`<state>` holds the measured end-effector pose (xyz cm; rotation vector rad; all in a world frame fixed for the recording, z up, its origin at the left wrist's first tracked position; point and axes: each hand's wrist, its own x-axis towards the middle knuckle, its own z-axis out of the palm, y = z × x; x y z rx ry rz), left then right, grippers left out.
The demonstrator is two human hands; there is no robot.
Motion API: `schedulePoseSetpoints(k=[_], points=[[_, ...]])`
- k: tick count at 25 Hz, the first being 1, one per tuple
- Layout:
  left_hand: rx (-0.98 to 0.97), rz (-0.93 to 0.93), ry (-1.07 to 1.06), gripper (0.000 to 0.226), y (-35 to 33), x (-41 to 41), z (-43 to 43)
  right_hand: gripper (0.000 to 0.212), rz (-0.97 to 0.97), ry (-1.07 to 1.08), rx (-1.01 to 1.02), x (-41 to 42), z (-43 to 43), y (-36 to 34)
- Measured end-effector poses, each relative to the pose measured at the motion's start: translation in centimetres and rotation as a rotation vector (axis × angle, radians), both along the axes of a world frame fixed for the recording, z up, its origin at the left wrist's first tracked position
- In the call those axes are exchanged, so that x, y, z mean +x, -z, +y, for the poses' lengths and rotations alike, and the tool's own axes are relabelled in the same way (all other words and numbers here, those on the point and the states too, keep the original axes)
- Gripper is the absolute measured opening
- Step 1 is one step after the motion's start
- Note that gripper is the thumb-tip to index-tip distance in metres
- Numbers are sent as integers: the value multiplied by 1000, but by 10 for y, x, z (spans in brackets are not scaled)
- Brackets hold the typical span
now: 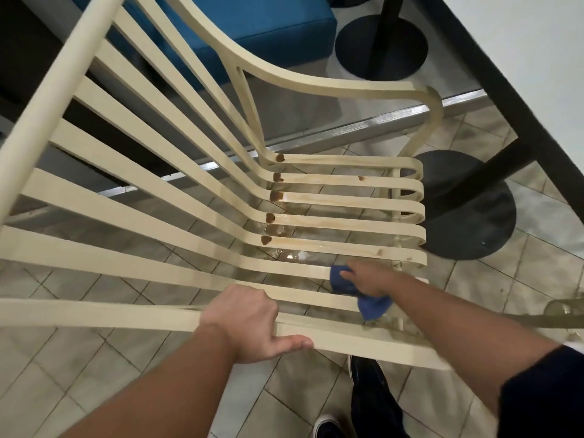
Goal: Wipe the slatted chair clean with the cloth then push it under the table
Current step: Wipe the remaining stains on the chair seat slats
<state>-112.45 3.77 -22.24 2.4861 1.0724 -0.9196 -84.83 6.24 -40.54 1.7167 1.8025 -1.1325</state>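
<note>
In the head view, a cream slatted chair (316, 82) is seen from above and behind, with its long slats running from the top rail down into the seat. It stands on a tiled floor (79, 358), out in the open beside the table (537, 42), whose white top with a dark edge fills the upper right corner. The curled front ends of the seat slats lie just beside the table's round dark base (474, 222).

The left hand (246, 320) is closed round the nearest side rail of the chair, with the fingers curled over the top edge and the thumb laid along the underside. The right hand (369, 279) is reached across that rail to the seat, where a blue cloth (371, 306) is held bunched under the fingers and pressed onto one of the nearer seat slats, close to their front ends.

Brown blotches (279, 158) are seen in a row where five of the farther slats bend from back to seat, and faint brownish streaks run forward along those slats. A smaller spot lies farther forward on the second of them.

A blue cushion (252, 26) is visible beyond the chair back, and a dark shoe (366, 371) on the tiles below the near rail
</note>
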Motion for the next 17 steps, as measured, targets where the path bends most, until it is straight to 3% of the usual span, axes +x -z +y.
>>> schedulePoseSetpoints(k=[6,17], points=[[9,14,-18,107,4,1,-1,43,-147,-6,-44,74,-25,-10],[-21,16,-4,107,3,2,1,46,-39,-132,-60,-38,15,2]])
